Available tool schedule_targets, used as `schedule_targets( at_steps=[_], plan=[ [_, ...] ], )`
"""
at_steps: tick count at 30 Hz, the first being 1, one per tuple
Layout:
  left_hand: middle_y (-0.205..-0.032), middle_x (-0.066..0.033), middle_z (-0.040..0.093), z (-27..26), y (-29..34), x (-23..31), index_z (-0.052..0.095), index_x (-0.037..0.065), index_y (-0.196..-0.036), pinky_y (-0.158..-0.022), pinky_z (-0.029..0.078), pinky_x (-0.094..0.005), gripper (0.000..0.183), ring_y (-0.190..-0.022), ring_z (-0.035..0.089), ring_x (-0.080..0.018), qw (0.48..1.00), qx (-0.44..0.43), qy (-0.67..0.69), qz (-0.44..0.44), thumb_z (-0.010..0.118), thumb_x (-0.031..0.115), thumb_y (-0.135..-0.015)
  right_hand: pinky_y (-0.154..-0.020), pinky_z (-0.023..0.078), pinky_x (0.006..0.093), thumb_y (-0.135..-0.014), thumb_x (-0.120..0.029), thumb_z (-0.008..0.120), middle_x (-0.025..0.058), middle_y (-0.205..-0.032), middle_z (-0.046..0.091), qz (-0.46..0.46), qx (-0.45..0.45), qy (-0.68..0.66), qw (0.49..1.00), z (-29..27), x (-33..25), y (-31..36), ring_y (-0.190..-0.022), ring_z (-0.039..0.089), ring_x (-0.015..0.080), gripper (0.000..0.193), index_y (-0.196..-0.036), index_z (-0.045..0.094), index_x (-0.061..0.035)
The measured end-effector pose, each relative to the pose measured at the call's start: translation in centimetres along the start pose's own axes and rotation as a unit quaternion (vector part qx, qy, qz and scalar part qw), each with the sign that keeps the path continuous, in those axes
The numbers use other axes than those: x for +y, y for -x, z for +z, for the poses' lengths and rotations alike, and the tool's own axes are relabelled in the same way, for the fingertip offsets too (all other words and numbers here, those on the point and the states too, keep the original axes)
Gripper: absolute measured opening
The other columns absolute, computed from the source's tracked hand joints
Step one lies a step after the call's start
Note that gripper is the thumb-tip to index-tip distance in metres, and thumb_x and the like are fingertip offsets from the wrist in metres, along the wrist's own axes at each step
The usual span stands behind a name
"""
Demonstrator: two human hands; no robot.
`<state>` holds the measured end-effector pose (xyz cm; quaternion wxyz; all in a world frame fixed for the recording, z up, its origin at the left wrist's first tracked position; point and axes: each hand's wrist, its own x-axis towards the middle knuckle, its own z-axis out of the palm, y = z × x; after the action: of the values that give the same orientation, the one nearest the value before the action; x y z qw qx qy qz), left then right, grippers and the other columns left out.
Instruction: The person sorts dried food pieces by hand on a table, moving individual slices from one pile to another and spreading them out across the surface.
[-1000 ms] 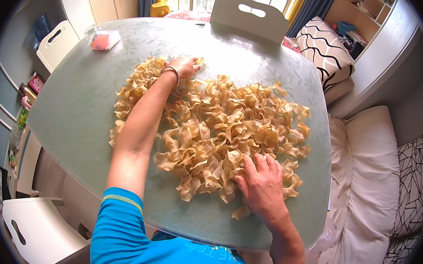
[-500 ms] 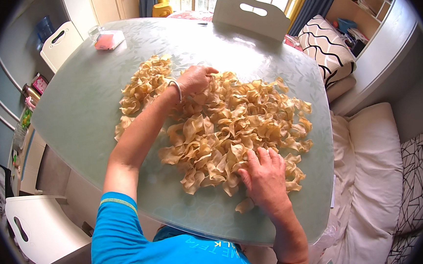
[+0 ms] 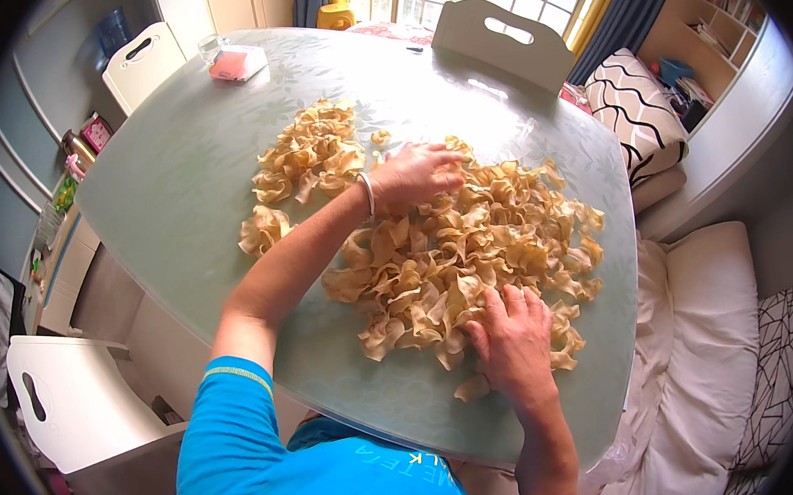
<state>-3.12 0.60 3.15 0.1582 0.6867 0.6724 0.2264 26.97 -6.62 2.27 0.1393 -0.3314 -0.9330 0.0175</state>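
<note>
A broad heap of curled, tan dried slices is spread over the middle of the table. A smaller heap of the same slices sits apart to its left, with a few loose slices nearer me. My left hand, a white bangle at its wrist, reaches across to the far left edge of the big heap. Its fingers are stretched out over the slices. My right hand rests on the near right edge of the heap, fingers spread and touching slices. What lies under both palms is hidden.
The frosted glass table has a pink and white box and a clear glass at the far left. White chairs stand at the far side, far left and near left. A cushioned seat runs along the right.
My left hand has moved toward me and rightward over the big heap, and a gap now shows between the two heaps. My right hand stays on the near edge. The view has shifted slightly.
</note>
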Motion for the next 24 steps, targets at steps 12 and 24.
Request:
schedule_targets(
  at_steps=[12,24],
  plan=[
    [-0.145,-0.0256,0.044,1.6,1.5,0.4,0.058,0.013,-0.135,-0.113,0.034,-0.0482,0.051,-0.136,0.039,-0.0417,0.989,0.117,-0.086,0.041,0.062,0.04,-0.092,-0.106,0.033,0.051,-0.085,-0.033,0.071,0.0184,-0.127,0.053,-0.008,0.009,0.01,1.0,-0.1,-0.1,0.0,-0.122,0.046,0.0391,0.052,-0.126,0.057,-0.0039],
    [-0.135,-0.0196,0.056,0.4,1.8,0.1,0.056,0.005,-0.135,-0.104,0.044,-0.0397,0.054,-0.123,0.055,-0.0331,1.0,0.027,0.006,-0.007,0.06,0.039,-0.094,-0.106,0.031,0.0511,-0.084,-0.033,0.071,0.0168,-0.127,0.053,0.009,0.021,0.003,1.0,0.2,-0.1,0.0,-0.124,0.044,0.0378,0.053,-0.127,0.058,-0.0051]
  ],
)
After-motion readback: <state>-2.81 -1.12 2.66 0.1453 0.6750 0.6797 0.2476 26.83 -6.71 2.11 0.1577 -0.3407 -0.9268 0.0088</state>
